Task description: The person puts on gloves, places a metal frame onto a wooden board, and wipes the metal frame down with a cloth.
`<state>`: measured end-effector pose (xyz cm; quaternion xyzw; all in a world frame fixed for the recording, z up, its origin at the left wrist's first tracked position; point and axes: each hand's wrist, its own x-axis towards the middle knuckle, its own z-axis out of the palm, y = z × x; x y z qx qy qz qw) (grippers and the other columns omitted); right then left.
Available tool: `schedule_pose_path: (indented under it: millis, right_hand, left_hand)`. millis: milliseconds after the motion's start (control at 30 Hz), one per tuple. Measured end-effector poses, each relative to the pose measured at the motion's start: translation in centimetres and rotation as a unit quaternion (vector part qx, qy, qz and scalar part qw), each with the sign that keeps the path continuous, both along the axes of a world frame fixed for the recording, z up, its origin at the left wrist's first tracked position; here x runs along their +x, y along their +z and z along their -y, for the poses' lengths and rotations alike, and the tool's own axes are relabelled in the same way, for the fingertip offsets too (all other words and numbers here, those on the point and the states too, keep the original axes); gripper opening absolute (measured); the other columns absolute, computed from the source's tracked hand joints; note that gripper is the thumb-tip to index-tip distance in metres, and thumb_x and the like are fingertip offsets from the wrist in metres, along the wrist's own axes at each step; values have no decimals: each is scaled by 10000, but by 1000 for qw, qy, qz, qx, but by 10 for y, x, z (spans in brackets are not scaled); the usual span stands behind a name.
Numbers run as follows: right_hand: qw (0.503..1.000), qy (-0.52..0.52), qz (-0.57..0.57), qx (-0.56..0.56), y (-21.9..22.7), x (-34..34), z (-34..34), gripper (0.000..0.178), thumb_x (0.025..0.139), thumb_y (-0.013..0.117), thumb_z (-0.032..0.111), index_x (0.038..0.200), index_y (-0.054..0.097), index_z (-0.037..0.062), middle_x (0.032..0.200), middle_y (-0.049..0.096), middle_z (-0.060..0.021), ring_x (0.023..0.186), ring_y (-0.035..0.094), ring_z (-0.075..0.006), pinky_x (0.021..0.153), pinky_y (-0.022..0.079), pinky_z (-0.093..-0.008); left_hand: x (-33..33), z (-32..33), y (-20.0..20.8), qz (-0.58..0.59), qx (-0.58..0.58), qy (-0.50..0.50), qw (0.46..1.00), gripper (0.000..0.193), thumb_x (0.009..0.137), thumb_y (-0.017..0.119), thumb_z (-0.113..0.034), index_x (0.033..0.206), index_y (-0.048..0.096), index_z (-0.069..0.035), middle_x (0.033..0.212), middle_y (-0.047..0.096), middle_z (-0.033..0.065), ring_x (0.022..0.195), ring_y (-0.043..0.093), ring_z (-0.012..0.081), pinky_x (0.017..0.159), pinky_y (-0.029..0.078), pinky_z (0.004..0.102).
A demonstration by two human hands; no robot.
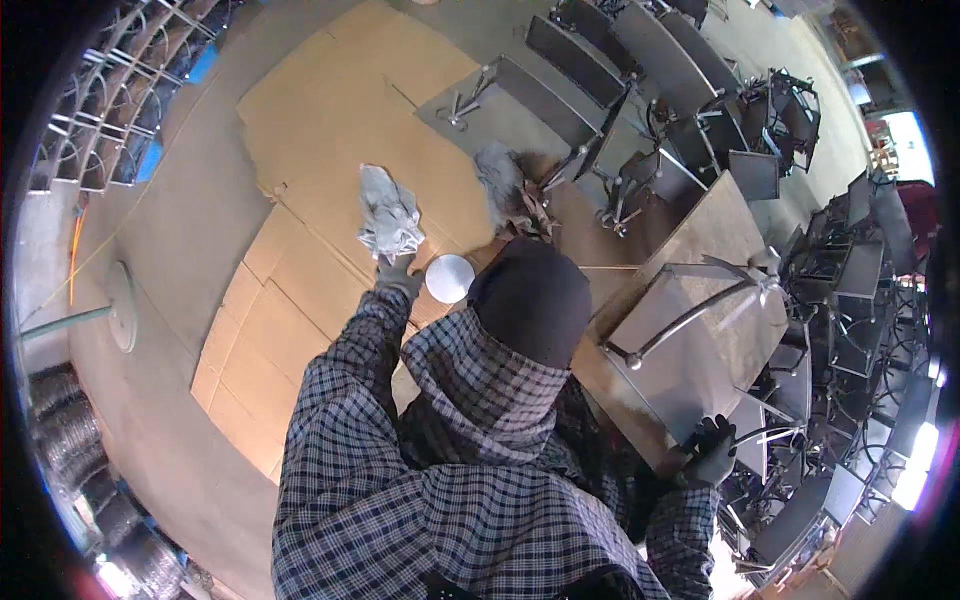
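Note:
My left hand (pixel 402 277), in a grey glove, reaches forward onto the brown cardboard (pixel 330 130). Its fingers close on the near end of a crumpled whitish cloth (pixel 390 212). Just right of that hand is a round white disc-like thing (pixel 449 279), maybe a lid or a bowl. At the right, my right hand (pixel 712 455), also gloved with dark fingertips, grips the near edge of a grey metal panel (pixel 665 365). A curved metal bar (pixel 690 312) is fixed across the panel, which lies tilted on a worn board (pixel 715 225). A dark cap and plaid fabric hide the middle.
A second grey cloth (pixel 498 180) lies beyond the cap beside dark rags. Many similar dark panels with metal legs (pixel 570 100) are stacked at the far right and along the right side. Wire racks (pixel 110 100) stand far left; a round base with a green pole (pixel 122 305) stands left.

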<state>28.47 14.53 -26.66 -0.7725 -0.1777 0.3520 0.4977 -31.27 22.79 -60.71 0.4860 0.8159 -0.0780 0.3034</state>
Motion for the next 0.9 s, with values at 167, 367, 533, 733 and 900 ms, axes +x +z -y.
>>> schedule_pose_path:
  millis: [167,367,533,733,900]
  right_hand:
    - [996,-43,50,-57,13,-11,2,526,1001,476,443,1257,572,-6,987,700,-115,805,647,-184,729,501,-284]
    - [984,78,132,-88,-17,47,25,471,963,525,402,1219,586,12,1024,681,-161,905,652,-234,728,526,-358]
    - [997,39,27,-65,3,11,10,513,991,472,419,1263,553,-9,1000,700,-145,797,650,-199,686,512,-297]
    - [998,-58,37,12,12,-10,6,479,1008,489,398,1205,575,-30,891,692,-107,703,628,-171,606,484,-266]
    - [991,-45,-60,113,2,-3,0,419,1011,498,296,1261,547,-36,1076,676,-170,921,658,-224,754,541,-311]
  left_hand:
    - [41,-64,54,3,-88,45,995,469,900,553,-384,1349,539,-246,1537,311,134,1431,222,352,1097,320,507]
    - [-1,-66,10,-97,-203,-83,971,836,839,584,-509,1523,277,-139,1574,195,181,1453,164,362,1189,175,456]
    - [-27,-49,-15,32,55,28,998,685,818,668,-382,1367,462,-28,1401,440,233,1309,420,394,1092,376,416]
    - [24,-97,136,366,220,246,870,417,871,690,-268,1224,606,-64,1134,631,97,1040,603,215,867,482,320]
    - [33,-89,316,412,445,164,778,299,953,609,-123,1212,613,27,1181,619,77,1091,571,151,957,447,278]
